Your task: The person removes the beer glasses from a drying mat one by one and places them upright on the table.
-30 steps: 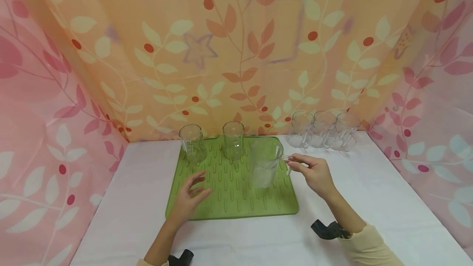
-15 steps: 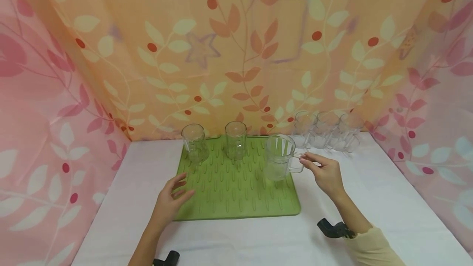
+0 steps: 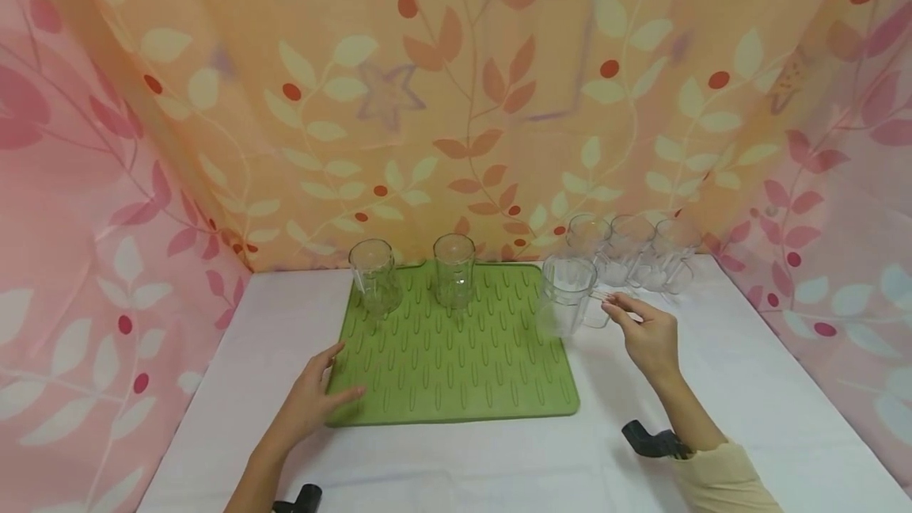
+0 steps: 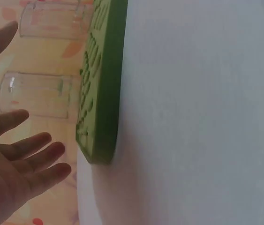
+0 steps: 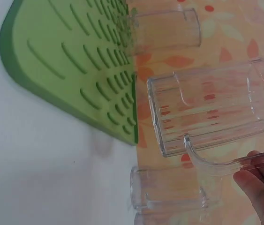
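Note:
My right hand (image 3: 647, 336) pinches the handle of a clear glass mug (image 3: 566, 295) between thumb and fingers. In the right wrist view this mug (image 5: 211, 108) hangs above the table, apart from the mat's right edge. Over the front left corner of the green ribbed mat (image 3: 456, 370) is my left hand (image 3: 306, 398), fingers spread and holding nothing. Two more glass mugs stand upright at the back of the mat, a left mug (image 3: 375, 279) and a middle mug (image 3: 454, 271). The left wrist view shows my left hand's fingers (image 4: 33, 145) loosely extended beside the mat.
Three clear glass mugs (image 3: 630, 252) stand in a row on the white tablecloth (image 3: 499, 465) at the back right, behind the held mug. A floral orange curtain (image 3: 442, 101) closes off the back, with pink curtains at both sides.
My right hand has carried the mug rightward from over the mat to beyond its right edge. My left hand has moved left and slightly down, toward the mat's front left corner.

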`<state>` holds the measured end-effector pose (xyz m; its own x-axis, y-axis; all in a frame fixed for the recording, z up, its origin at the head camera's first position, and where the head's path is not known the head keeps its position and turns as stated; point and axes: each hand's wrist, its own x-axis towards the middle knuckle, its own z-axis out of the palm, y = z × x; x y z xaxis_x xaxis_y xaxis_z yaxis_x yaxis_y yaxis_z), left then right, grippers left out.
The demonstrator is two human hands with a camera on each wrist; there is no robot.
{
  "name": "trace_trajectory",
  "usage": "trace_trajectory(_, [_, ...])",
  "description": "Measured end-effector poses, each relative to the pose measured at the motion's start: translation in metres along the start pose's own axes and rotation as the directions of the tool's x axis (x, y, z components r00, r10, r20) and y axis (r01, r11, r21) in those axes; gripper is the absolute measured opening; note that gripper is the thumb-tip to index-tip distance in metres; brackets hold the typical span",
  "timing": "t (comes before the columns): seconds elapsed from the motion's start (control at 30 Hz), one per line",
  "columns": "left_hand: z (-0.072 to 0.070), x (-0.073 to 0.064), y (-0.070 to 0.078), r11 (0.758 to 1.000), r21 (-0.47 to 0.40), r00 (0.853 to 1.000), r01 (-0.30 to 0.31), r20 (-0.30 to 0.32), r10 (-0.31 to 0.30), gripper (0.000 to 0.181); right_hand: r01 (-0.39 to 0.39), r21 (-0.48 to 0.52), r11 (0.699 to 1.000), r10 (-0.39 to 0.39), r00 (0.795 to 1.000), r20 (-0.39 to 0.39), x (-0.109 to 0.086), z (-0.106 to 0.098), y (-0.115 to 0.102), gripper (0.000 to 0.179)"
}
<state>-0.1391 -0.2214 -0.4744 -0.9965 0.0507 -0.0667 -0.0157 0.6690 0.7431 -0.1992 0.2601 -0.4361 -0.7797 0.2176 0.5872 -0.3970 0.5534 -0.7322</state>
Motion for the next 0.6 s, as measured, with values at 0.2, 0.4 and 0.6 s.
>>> trace_trajectory(0.2, [-0.004, 0.001, -0.009, 0.997, 0.068, 0.997, 0.036, 0.059, -0.040, 0.100, -0.041, -0.047, 0.998, 0.039, 0.998, -0.048, 0.000, -0.007, 0.012, 0.022])
trace_trajectory(0.4, [-0.003, 0.001, -0.018, 0.994, 0.091, 0.995, 0.054, 0.077, -0.061, 0.105, -0.077, -0.027, 0.997, 0.075, 0.995, -0.071, 0.001, -0.014, 0.023, 0.024])
trace_trajectory(0.6, [-0.003, 0.000, -0.018, 0.987, 0.140, 0.991, 0.079, 0.093, -0.093, 0.108, -0.108, -0.057, 0.993, 0.102, 0.990, -0.100, 0.000, -0.019, 0.033, 0.024])
